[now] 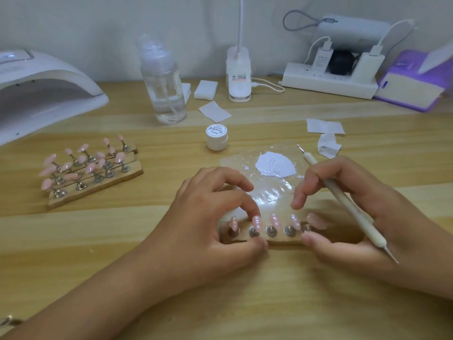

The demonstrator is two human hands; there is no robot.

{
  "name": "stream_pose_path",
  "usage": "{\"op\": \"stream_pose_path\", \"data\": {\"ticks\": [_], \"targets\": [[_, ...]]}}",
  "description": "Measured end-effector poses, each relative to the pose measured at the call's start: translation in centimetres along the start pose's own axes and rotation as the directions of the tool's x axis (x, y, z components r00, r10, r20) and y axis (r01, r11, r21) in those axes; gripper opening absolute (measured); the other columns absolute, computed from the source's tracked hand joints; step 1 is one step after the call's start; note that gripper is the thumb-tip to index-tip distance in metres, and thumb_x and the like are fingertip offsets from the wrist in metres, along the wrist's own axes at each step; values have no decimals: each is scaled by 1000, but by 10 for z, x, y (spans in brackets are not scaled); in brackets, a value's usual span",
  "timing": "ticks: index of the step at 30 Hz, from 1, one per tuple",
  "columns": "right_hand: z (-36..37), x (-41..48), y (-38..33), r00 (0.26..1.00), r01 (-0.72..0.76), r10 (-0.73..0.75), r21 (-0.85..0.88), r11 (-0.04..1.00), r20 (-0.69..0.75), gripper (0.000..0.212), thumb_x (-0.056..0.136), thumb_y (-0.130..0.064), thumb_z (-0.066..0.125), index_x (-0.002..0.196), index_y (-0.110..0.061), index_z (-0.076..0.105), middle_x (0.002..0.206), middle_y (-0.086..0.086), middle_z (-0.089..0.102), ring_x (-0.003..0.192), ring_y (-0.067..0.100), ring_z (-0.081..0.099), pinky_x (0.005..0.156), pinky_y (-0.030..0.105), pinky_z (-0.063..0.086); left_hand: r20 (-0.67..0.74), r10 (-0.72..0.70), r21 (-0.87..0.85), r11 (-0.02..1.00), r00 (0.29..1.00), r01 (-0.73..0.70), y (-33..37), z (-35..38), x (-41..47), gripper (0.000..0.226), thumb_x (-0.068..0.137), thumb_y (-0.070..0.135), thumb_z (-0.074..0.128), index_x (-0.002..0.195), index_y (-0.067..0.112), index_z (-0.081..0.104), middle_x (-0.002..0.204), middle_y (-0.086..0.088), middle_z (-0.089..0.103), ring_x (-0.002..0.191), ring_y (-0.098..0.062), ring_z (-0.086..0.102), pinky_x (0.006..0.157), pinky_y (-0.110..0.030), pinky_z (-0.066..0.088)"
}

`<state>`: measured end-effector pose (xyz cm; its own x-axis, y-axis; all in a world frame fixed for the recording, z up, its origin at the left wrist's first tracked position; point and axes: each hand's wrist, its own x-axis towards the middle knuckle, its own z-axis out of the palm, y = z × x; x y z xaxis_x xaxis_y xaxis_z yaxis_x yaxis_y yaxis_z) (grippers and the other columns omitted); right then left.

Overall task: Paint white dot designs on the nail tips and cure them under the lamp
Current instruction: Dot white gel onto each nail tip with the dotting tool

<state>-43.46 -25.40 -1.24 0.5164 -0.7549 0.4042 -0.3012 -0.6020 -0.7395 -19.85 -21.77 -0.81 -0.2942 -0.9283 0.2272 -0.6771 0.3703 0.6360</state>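
Near the worktop's [245, 298] front edge, the left grip [210, 212] clamps the strip [282, 239] of dotted nail tips [274, 220]. The right grip [355, 212] clamps the dotting pen [343, 192], thumb on the strip. Best carried level to the back-left lamp [41, 92], fingers off the dots.

One wide-angle view, worn on the head, looks forward and down across the table [269, 303]. It sits close above the left hand [208, 217] and right hand [355, 212], with the wall [98, 25] at the far edge.
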Motion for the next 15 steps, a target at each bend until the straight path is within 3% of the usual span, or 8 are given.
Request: {"op": "stream_pose_path", "data": {"ticks": [3,6,9,12,15], "targets": [[-9,0,4,1000,22,-22,-26,999,-15,44,70,-18,75,104,-34,53,92,-6,70,93,26,60,84,34,47,9,-1,-14,1000,1000,1,0,-1,0,24,68,55,66,84,37,68,117,21,53,129,-11,43,106,-38,36],[-14,-2,1,1000,-24,25,45,999,-15,41,69,-16,79,103,-23,57,87,-1,71,89,26,62,85,41,49,10,0,-15,1000,1000,0,0,-1,0,24,68,55,68,84,37,68,117,22,52,128,-11,44,106,-38,36],[-18,-2,0,998,-63,61,79,995,27,39,72,-27,79,104,-22,57,89,2,71,88,25,63,85,38,48,10,2,-10,1000,1000,-2,-1,0,-1,23,68,54,69,84,37,67,116,23,52,128,-11,44,105,-37,36],[-23,0,2,992,-91,77,134,987,101,42,74,-25,78,109,-24,55,94,4,69,87,23,65,87,35,49,15,13,10,1000,1000,-13,-1,0,-1,23,68,54,69,84,38,67,116,24,53,128,-9,44,105,-33,34],[-27,0,5,988,-91,75,114,989,139,43,76,-23,78,112,-25,54,97,1,69,94,21,64,87,24,50,10,21,35,999,1000,-21,-1,1,0,21,67,53,69,83,39,66,112,24,54,123,-5,48,104,-23,28]]}}
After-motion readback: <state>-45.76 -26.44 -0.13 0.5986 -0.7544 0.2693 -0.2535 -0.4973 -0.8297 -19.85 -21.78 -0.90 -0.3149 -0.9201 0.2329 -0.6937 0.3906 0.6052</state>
